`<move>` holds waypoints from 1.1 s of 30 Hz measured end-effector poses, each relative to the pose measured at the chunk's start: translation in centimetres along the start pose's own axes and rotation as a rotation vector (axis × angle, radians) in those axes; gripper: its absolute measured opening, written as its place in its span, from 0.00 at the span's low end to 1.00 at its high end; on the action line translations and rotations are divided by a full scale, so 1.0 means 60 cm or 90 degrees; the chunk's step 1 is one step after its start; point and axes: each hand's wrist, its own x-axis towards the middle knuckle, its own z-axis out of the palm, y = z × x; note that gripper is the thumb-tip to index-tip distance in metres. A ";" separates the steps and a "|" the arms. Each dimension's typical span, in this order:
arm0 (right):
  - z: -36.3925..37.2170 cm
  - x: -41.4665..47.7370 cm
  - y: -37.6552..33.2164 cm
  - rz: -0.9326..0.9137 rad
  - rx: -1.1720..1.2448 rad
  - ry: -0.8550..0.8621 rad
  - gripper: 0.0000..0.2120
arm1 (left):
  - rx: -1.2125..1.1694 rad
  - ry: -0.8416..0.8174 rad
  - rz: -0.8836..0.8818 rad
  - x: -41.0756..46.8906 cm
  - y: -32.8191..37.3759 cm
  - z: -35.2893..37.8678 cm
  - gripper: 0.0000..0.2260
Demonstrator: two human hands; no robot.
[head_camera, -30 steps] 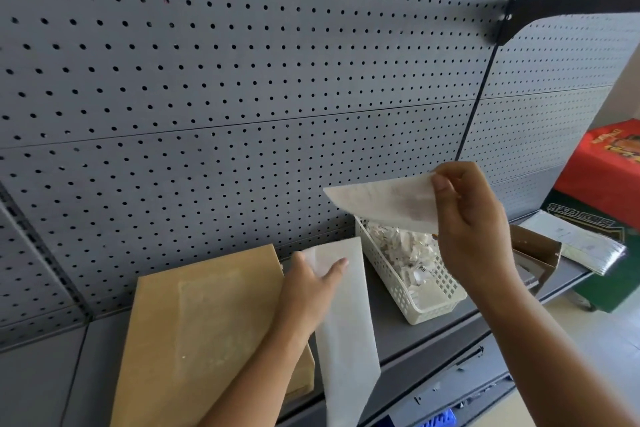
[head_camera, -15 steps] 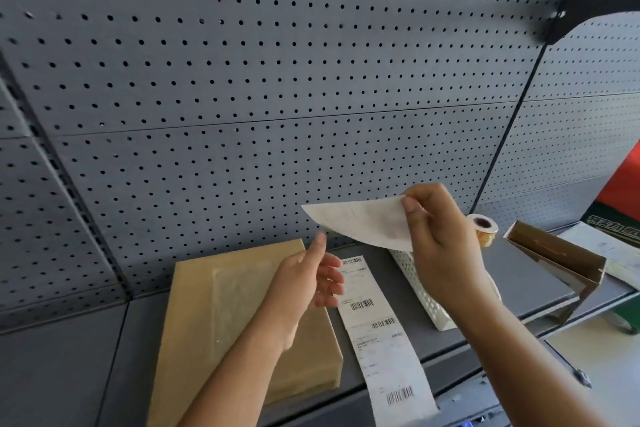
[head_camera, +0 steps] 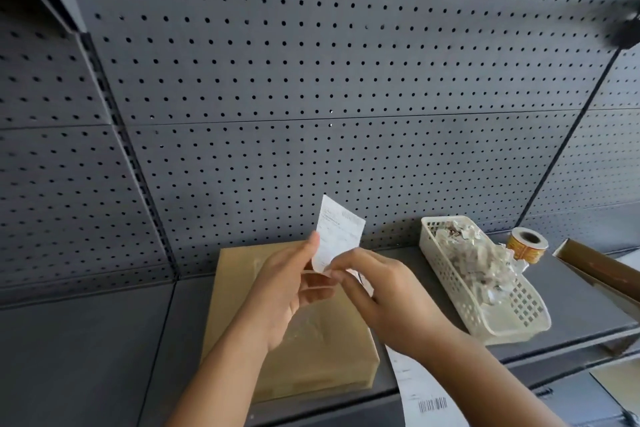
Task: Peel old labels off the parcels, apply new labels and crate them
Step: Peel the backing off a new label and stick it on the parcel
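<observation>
Backdrop: grey pegboard wall [head_camera: 311,80] is seen behind a grey shelf [head_camera: 104,340].
Parcel: one brown parcel [head_camera: 322,350] lies flat on the shelf, with its long axis running toward the pegboard wall.
Label: one white label [head_camera: 337,232] is held upright above the parcel's far end, its long axis near vertical.
Left hand [head_camera: 294,291]: the fingers are curled and the label's lower left edge is pinched.
Right hand [head_camera: 388,302]: the label's bottom edge is pinched by bent fingertips.
Key relation: the parcel lies straight below both hands, and the left hand is judged nearer its bare face.
Right of parcel: one printed label strip [head_camera: 422,388], one white basket [head_camera: 502,322] of scraps, one roll [head_camera: 526,244] and one open carton [head_camera: 595,274] are counted.
</observation>
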 end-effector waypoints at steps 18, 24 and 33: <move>0.068 0.046 0.022 0.482 0.365 -0.075 0.10 | 0.169 0.178 -0.015 -0.042 -0.013 -0.106 0.08; 0.092 0.048 0.022 0.513 0.396 -0.085 0.11 | 0.233 0.184 -0.023 -0.048 -0.021 -0.126 0.10; 0.126 0.057 0.032 0.461 0.139 -0.113 0.08 | 0.552 0.221 0.051 -0.025 -0.045 -0.153 0.16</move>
